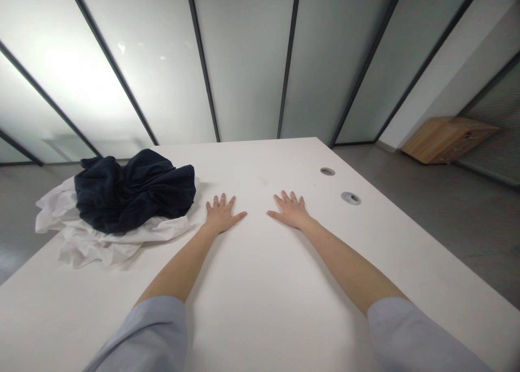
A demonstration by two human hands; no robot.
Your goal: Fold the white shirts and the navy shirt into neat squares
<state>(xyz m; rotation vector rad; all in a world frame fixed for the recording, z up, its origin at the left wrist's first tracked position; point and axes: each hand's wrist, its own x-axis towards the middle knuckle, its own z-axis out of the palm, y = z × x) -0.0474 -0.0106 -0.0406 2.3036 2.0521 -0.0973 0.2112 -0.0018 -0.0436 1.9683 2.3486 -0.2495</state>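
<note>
My left hand (221, 215) lies palm down on the white table (252, 285), its fingers spread and holding nothing. To its right, my right hand (291, 210) rests flat on the same surface, also with fingers apart and nothing in it. Left of my left hand, a crumpled dark navy cloth (134, 190) is heaped on top of a rumpled white cloth (101, 245). The white cloth reaches over the table's left edge. Neither hand touches the cloths.
Two round grommets, one farther back (327, 171) and one nearer (350, 198), are set in the table right of my right hand. Frosted glass panels (247, 63) stand behind the table. A wooden cabinet (447, 139) is on the floor at the far right.
</note>
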